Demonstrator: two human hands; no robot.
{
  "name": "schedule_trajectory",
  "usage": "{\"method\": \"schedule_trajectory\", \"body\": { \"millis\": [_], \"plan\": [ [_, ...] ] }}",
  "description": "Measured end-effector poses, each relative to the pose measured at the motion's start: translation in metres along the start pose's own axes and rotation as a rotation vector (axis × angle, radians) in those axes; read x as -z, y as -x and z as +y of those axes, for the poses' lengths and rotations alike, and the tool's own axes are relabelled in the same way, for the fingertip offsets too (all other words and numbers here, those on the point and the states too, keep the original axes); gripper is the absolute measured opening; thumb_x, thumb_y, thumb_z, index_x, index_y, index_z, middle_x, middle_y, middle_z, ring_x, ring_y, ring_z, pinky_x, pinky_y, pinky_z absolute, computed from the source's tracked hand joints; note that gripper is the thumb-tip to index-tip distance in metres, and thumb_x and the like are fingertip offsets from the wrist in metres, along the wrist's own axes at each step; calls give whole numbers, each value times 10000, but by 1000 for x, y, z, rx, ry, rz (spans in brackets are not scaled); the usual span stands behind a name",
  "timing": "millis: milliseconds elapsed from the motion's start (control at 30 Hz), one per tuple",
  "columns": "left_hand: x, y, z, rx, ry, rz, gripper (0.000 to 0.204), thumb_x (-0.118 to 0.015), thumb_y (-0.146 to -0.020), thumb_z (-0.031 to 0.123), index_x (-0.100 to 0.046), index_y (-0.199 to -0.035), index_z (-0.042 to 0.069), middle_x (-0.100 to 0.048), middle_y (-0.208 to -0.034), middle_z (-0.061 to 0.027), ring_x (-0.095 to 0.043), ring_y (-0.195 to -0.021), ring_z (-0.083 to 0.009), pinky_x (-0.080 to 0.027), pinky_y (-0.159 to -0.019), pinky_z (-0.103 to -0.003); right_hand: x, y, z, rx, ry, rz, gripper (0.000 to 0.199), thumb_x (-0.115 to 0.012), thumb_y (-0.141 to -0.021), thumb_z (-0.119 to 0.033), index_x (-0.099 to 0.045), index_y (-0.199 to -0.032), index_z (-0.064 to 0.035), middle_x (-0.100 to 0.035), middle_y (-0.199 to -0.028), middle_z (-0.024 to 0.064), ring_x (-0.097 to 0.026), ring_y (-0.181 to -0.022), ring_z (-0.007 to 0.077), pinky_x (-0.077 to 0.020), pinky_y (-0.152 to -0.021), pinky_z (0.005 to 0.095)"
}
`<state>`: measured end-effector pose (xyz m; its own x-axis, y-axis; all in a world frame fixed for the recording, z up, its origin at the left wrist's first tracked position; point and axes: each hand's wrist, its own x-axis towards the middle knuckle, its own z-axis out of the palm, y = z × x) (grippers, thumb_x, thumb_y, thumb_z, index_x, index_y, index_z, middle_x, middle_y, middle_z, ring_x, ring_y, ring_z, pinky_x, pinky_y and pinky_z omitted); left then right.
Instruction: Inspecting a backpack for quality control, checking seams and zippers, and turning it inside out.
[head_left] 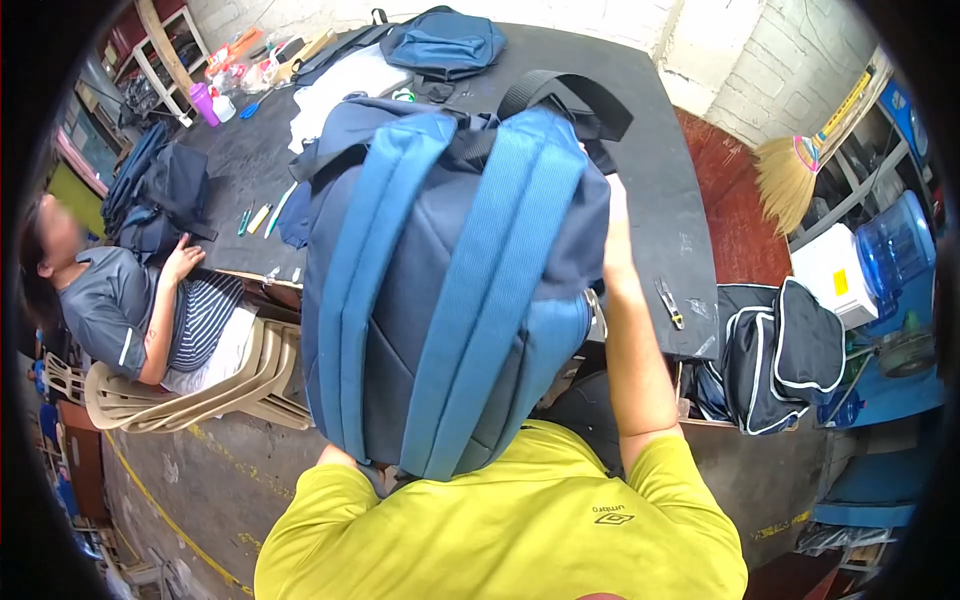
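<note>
The dark-blue fabric backpack [430, 260] fills the middle of the frame, with its two wide, lighter blue padded straps [505, 260] facing my camera. My right grip [618, 235] is placed along the bag's right side; its fingers are mostly hidden, so I cannot tell if it is closed on the fabric. My left grip is hidden by the backpack, and its state I cannot tell. At the top centre, a second blue backpack [450, 45] lies on the black counter [660, 180]. Right of centre lies a yellow-and-black cutter knife [670, 303]. On the left, a co-worker's hand [183, 262] is near a dark fabric bag [170, 190].
</note>
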<state>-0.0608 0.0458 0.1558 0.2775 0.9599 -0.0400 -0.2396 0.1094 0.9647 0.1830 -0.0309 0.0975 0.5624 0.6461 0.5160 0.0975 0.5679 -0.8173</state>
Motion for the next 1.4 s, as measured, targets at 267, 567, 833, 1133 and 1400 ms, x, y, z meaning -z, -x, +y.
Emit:
{"method": "schedule_trajectory", "body": {
  "millis": [267, 567, 833, 1133, 1400],
  "plan": [
    [-9, -5, 4, -22, 23, -38, 571, -692, -1092, 204, -439, -1584, 66, -750, -1306, -115, -708, -1171, -199, -525, -1094, -388, -43, 71, 56, -171, 53, -18, 246, -531, -1155, -83, -574, -1363, 40, -685, -1353, 145, -623, -1269, 201, -490, -1114, 350],
    [-11, -12, 5, -24, 28, -61, 549, -698, -1086, 200, -457, -1560, 64, -753, -1290, -115, -713, -1153, -204, -532, -1075, -389, -38, 106, 21, -116, 122, -98, 309, -732, -1049, -73, -581, -1313, -17, -654, -1246, 61, -609, -1162, 103, -524, -1007, 284],
    [-7, -15, 5, -28, 37, -66, 530, -703, -1080, 196, -473, -1539, 63, -756, -1277, -114, -716, -1136, -208, -538, -1057, -391, -33, 83, -48, -51, 213, -12, 76, -642, -1117, -41, -673, -1186, -34, -626, -952, -29, -532, -809, 27, -442, -724, 206],
    [-18, -17, 5, -22, 57, -131, 509, -708, -1073, 191, -492, -1515, 61, -760, -1261, -114, -721, -1118, -212, -546, -1037, -392, -5, 11, -100, 130, 400, -25, 334, -518, -1191, -253, -734, -1259, -9, -711, -1043, 41, -653, -957, 122, -516, -889, 281],
    [-22, -23, 4, -17, 61, -167, 490, -713, -1068, 187, -508, -1493, 59, -763, -1247, -113, -724, -1102, -217, -552, -1020, -394, -21, 45, -95, 303, 386, 75, 126, -599, -1132, -99, -605, -1030, -25, -568, -974, 34, -511, -801, 111, -460, -760, 275]
  ]
}}
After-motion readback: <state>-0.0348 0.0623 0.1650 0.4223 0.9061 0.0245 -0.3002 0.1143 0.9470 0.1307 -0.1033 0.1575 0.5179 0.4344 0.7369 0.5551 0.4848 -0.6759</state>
